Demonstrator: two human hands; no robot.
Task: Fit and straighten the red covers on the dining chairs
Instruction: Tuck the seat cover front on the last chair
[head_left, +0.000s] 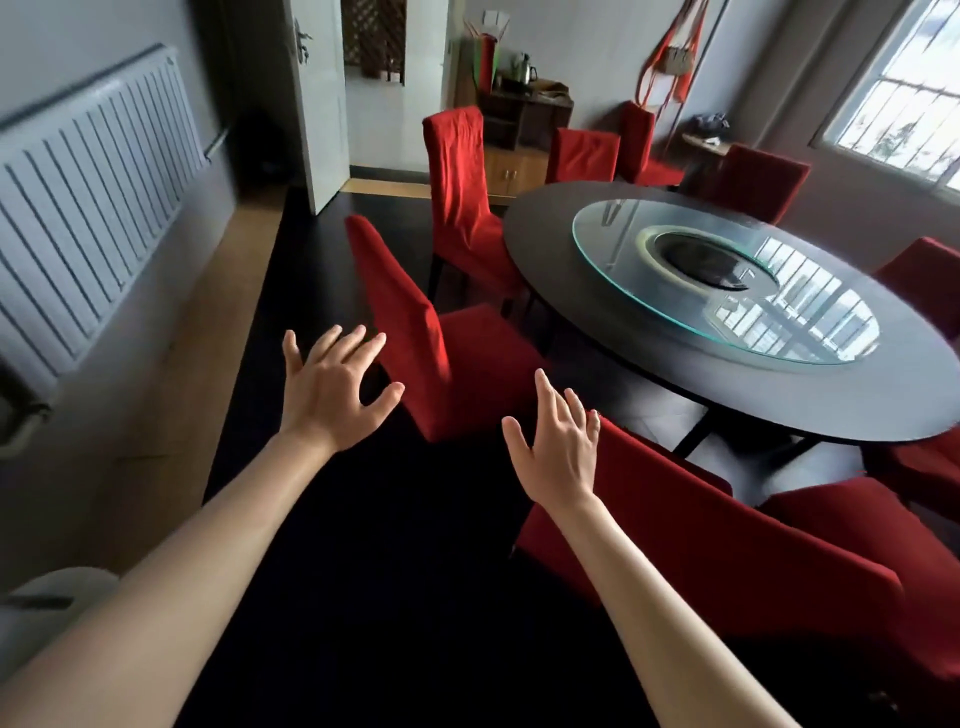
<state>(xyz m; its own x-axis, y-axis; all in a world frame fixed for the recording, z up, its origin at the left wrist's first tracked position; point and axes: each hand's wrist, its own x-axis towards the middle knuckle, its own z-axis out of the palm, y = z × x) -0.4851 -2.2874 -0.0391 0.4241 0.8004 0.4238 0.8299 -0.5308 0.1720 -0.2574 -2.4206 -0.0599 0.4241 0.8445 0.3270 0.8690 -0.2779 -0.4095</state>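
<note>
Both hands, left hand (332, 387) and right hand (558, 444), reach with spread, empty fingers toward the near chair (415, 332); a one-sided tug could skew its red cover.

Daylight enters through the window (893, 98) at upper right and glares off the glass turntable (727, 280) on the bench. The floor (363, 571) is nearly black in shadow. The radiator (93, 218) at left is motion-blurred, and straight lines bow near the edges.
</note>
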